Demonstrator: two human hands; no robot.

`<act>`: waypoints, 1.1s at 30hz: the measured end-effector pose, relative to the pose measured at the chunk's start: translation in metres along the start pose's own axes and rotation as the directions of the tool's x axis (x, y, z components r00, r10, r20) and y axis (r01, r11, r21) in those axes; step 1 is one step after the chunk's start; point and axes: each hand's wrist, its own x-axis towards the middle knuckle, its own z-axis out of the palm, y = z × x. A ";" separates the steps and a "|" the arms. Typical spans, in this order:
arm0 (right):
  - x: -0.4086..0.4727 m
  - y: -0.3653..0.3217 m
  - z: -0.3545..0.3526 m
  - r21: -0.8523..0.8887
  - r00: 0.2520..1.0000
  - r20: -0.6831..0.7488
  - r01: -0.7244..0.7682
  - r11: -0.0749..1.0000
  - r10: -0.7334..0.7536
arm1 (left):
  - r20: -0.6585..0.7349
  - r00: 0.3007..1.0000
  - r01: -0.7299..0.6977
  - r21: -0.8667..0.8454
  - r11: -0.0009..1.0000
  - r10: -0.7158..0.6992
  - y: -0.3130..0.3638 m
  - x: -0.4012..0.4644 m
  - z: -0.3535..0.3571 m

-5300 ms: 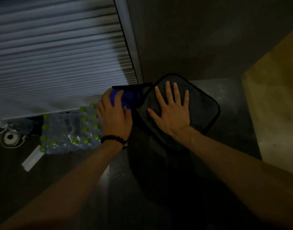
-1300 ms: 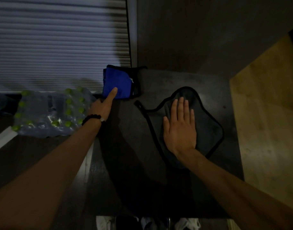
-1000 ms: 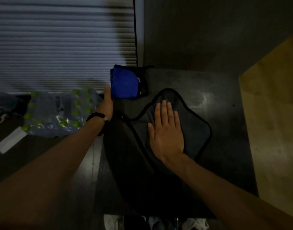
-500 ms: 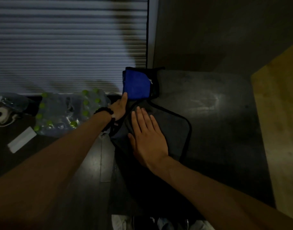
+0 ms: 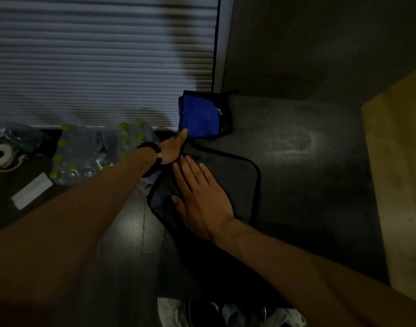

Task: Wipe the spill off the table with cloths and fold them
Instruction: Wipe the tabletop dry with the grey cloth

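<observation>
A grey cloth (image 5: pixel 235 182) with a black border lies at the left edge of the dark table (image 5: pixel 308 185), partly hanging over it. My right hand (image 5: pixel 199 199) presses flat on the cloth, fingers straight. A folded blue cloth (image 5: pixel 199 119) sits at the table's far left corner. My left hand (image 5: pixel 171 148), with a black bead bracelet at the wrist, is at the table's edge; its thumb touches the blue cloth's near corner. A faint smear (image 5: pixel 289 145) shows on the table to the right of both cloths.
A shrink-wrapped pack of water bottles (image 5: pixel 96 149) with green caps stands on the floor to the left. Closed blinds (image 5: pixel 96 60) fill the far left. A pale wooden surface (image 5: pixel 400 161) borders the table on the right. A white block (image 5: pixel 32 191) lies on the floor.
My right hand has slid the grey cloth leftward across the table to its left edge. My left hand stayed near the blue cloth's near corner.
</observation>
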 end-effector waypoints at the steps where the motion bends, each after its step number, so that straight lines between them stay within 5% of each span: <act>1: -0.001 -0.001 0.000 -0.001 1.000 0.000 0.016 1.000 -0.016 | -0.012 1.000 0.009 -0.002 1.000 -0.009 0.000 -0.001 0.000; 11: -0.019 0.004 0.001 -0.038 0.991 0.011 0.131 0.991 -0.131 | -0.106 0.994 0.025 -0.100 0.995 -0.035 0.007 -0.010 0.006; 16: -0.026 0.010 0.002 -0.070 0.985 0.021 0.174 0.982 -0.173 | -0.025 0.999 0.028 -0.089 0.996 -0.031 0.006 -0.009 0.004; 22: -0.038 0.021 0.000 -0.054 0.984 0.009 0.176 0.983 -0.175 | -0.235 0.970 0.024 -0.178 0.984 -0.066 0.008 -0.011 0.014; 27: -0.053 0.044 -0.005 -0.051 0.985 0.009 0.175 0.983 -0.174 | -0.022 0.995 0.085 -0.249 0.965 -0.093 0.006 -0.010 0.010; 33: -0.069 0.076 -0.010 -0.088 0.993 0.001 0.122 0.989 -0.122 | -0.208 0.973 0.046 -0.245 0.968 -0.098 0.010 -0.009 0.023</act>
